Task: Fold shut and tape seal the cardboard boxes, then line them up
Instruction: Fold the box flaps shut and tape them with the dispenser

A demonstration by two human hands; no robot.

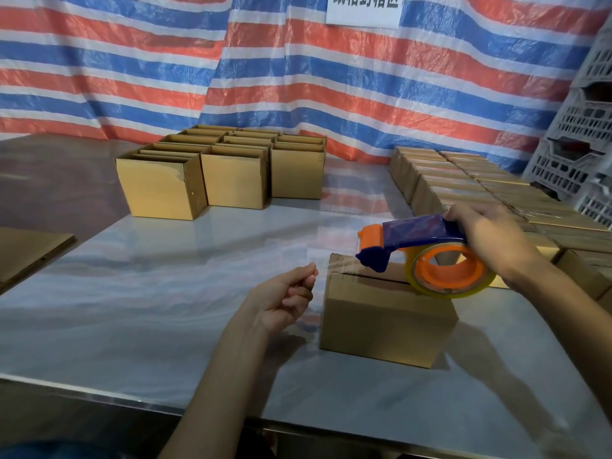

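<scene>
Striped red, blue and white tarpaulin (298, 77) hangs behind a pale, glossy worktop (165, 326). The right hand (490, 240) grips the blue and orange plastic tape dispenser (417, 236) by its handle, with the clear tape roll (450, 270) resting on the top seam of a small closed brown cardboard box (381, 319) that sits near the worktop's front edge. The left hand (284, 296) hovers just beside the box's left end, fingers curled. Whether it pinches a tape end cannot be told. The box looks light and stiff-walled, likely to slide on the slick surface, so it is best steadied by its side walls. Its flaps would probably give under hard pressure. Further back stand open brown cartons (231, 173), and rows of closed cartons (463, 180) line the right.
</scene>
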